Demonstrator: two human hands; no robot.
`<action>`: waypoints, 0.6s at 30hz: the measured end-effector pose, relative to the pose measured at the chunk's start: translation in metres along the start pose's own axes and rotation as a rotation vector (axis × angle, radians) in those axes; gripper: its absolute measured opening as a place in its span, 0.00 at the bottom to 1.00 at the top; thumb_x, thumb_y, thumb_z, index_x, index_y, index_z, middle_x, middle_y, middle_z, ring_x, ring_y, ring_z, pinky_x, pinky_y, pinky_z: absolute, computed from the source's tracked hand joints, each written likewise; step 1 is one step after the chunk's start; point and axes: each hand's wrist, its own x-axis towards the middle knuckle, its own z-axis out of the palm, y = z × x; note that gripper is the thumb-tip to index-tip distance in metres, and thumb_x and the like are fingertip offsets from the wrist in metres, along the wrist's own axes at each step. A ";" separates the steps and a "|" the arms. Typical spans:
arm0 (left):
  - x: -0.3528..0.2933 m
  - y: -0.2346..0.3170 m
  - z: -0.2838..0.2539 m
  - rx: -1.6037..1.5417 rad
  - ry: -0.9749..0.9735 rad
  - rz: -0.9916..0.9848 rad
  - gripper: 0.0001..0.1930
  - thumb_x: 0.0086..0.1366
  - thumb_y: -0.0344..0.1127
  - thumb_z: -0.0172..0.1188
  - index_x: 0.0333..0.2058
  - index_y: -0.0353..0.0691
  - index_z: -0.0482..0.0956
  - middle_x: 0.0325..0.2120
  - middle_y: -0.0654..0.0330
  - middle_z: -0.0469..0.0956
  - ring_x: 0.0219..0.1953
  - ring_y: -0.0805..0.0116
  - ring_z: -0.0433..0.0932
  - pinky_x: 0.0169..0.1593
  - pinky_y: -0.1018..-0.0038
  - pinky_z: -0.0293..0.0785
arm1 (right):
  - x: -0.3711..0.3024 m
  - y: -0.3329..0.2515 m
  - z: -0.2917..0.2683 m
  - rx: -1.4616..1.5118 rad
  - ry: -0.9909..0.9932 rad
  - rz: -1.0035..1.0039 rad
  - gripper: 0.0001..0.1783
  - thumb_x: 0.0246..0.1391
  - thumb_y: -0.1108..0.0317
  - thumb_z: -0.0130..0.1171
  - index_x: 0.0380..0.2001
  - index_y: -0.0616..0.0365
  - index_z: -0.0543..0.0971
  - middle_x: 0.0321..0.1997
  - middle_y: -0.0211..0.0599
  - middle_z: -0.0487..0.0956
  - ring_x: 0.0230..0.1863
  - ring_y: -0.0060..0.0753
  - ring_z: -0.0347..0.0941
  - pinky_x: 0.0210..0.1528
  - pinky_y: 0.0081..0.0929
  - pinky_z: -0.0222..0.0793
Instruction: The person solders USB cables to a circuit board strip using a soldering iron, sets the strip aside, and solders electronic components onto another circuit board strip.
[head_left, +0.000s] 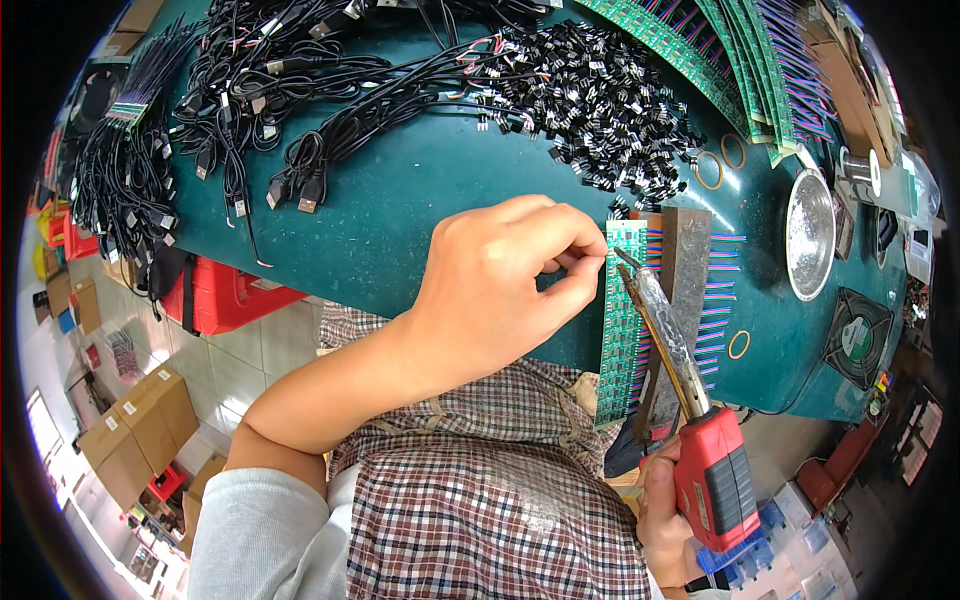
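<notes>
My left hand (515, 265) is closed in a pinch at the upper left edge of a long green circuit board (622, 340). What its fingertips hold is too small and hidden to make out. In my right hand (660, 515) is a red and black soldering iron (715, 485), its dark tip slanting up to the board beside the left fingertips. Striped thin wires (720, 290) run out from the board's right side, under a heavy grey bar (686, 270) that lies across them. Just past the board's far end spreads a pile of small black connectors (600, 110).
Bundles of black USB cables (310, 150) cover the far left. Stacked green boards (745, 70) with wires lie far right. Nearby are rubber bands (739, 345), a metal bowl (810, 235), a solder spool (860, 172) and a small fan (858, 338). A red stool (235, 295) stands below the table edge.
</notes>
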 end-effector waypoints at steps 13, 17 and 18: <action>0.000 -0.001 0.000 0.009 0.002 0.002 0.07 0.57 0.19 0.71 0.35 0.34 0.86 0.31 0.58 0.86 0.30 0.72 0.86 0.33 0.78 0.85 | -0.004 -0.004 0.005 -0.039 0.088 0.038 0.15 0.54 0.66 0.71 0.41 0.63 0.82 0.37 0.48 0.82 0.38 0.57 0.80 0.43 0.45 0.76; 0.001 -0.001 0.001 0.003 0.000 0.005 0.07 0.57 0.19 0.71 0.35 0.34 0.86 0.31 0.58 0.86 0.30 0.72 0.86 0.33 0.78 0.85 | -0.003 0.000 0.001 -0.043 0.031 -0.031 0.15 0.54 0.66 0.71 0.41 0.62 0.81 0.37 0.48 0.81 0.37 0.56 0.80 0.42 0.45 0.76; 0.000 -0.001 0.001 0.004 -0.001 0.003 0.07 0.57 0.19 0.71 0.35 0.34 0.86 0.31 0.58 0.86 0.30 0.72 0.86 0.34 0.78 0.85 | -0.003 0.000 0.004 -0.037 0.046 -0.040 0.14 0.54 0.66 0.71 0.40 0.62 0.81 0.37 0.48 0.81 0.36 0.56 0.80 0.42 0.45 0.76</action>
